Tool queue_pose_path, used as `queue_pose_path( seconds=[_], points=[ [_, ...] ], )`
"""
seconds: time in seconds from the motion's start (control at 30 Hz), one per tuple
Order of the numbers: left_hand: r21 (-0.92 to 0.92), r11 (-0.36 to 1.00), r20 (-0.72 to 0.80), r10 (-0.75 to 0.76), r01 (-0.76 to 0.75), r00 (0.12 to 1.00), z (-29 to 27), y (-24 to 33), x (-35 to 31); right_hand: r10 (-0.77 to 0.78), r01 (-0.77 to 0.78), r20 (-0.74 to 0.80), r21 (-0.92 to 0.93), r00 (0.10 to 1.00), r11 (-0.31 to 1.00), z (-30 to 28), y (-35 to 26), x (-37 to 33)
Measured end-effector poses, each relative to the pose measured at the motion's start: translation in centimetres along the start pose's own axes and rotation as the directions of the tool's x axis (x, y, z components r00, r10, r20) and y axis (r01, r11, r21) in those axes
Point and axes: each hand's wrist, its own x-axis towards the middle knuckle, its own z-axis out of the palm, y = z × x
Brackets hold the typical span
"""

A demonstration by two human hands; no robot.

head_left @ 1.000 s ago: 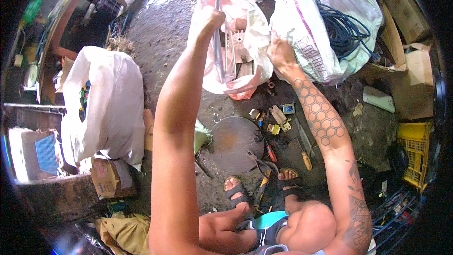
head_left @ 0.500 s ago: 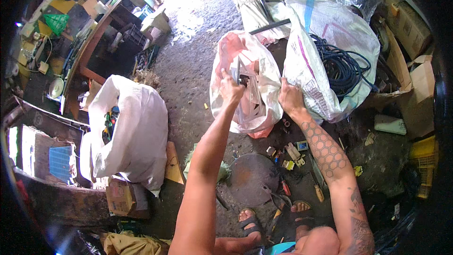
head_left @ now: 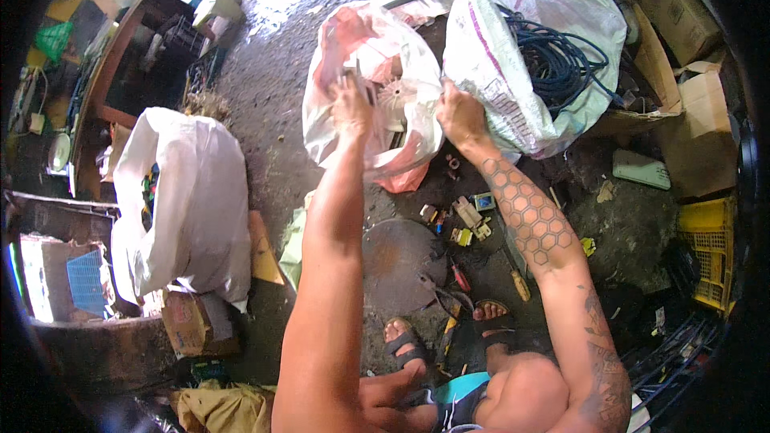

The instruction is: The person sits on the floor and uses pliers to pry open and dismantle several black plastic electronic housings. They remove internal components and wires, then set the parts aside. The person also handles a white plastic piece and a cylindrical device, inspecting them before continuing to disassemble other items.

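Note:
A white and pink plastic sack [head_left: 321,124] stands open in front of me. My right hand [head_left: 463,116] is closed on its right rim. Over the sack's mouth is my left hand [head_left: 350,108], smeared by motion, with a greyish piece beside its fingers; whether it grips that piece is unclear. Inside the sack lie pale plastic pieces and a round, finned pale part [head_left: 395,95]. The bottom of the sack's contents is hidden.
Right of it leans a bigger white sack [head_left: 489,92] holding coiled dark blue cable [head_left: 553,56]. Another white sack [head_left: 204,192] stands left. Near my feet are a round dark plate [head_left: 401,265], pliers [head_left: 439,295], a wooden-handled knife [head_left: 520,283] and small electrical parts [head_left: 469,215]. A yellow crate [head_left: 706,256] sits far right.
My left hand no longer holds up the long flat piece seen before and now blurs over the sack's mouth. My right hand keeps the rim. The whole view has shifted.

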Motion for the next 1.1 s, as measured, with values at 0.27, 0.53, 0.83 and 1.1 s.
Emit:
queue_pose_path(
  seconds=[0.27, 0.53, 0.83, 1.1],
  points=[
    [0.260, 0.963, 0.133, -0.116, 0.078, 0.984, -2.5, -4.8, 4.8, -0.201, 0.163, -0.114, -0.284, 0.973, 0.945, -0.8, -0.4, 2.7],
    [0.158, 0.946, 0.134, 0.264, -0.284, 0.955, -4.7, -1.1, 1.9, -0.298, 0.299, 0.035, -0.190, 0.954, 0.935, -3.3, -5.0, 1.5],
    [-0.254, 0.798, -0.148, 0.527, -0.547, 0.837, -11.3, 1.3, -15.5, -0.359, 0.360, -0.031, 0.121, 0.933, 0.925, -5.4, 5.0, -12.3],
    [-0.391, 0.913, 0.772, 0.252, 0.122, 0.584, -3.3, 1.9, -39.2, 0.114, 0.057, 0.544, -0.288, 0.831, 0.956, -1.4, 10.4, -34.6]
  ],
)
